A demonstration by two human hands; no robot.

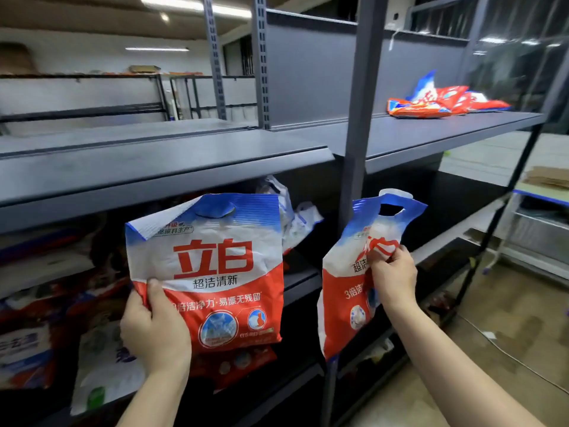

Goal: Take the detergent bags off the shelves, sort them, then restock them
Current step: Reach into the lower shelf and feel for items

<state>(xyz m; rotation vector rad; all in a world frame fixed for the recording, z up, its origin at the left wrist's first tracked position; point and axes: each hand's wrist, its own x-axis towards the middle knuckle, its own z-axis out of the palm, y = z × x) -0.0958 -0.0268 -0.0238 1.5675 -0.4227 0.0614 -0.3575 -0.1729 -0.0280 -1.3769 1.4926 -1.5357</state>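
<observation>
My left hand (154, 331) grips the lower left edge of a red, white and blue detergent bag (212, 272), held upright in front of the middle shelf. My right hand (392, 277) pinches the front of a second, like bag (348, 291), which hangs tilted before the grey upright post (357, 118). A pile of orange and blue detergent bags (443, 101) lies flat on the top shelf (431, 131) at the right. Several more bags (46, 318) crowd the lower shelves at the left, partly hidden behind the held bag.
A white crumpled bag (295, 217) lies on the middle shelf behind the held ones. Dark shelving (92, 109) stands farther back in the room. At the right, a blue-edged table (542, 192) carries flat cardboard, above a concrete floor (508, 318).
</observation>
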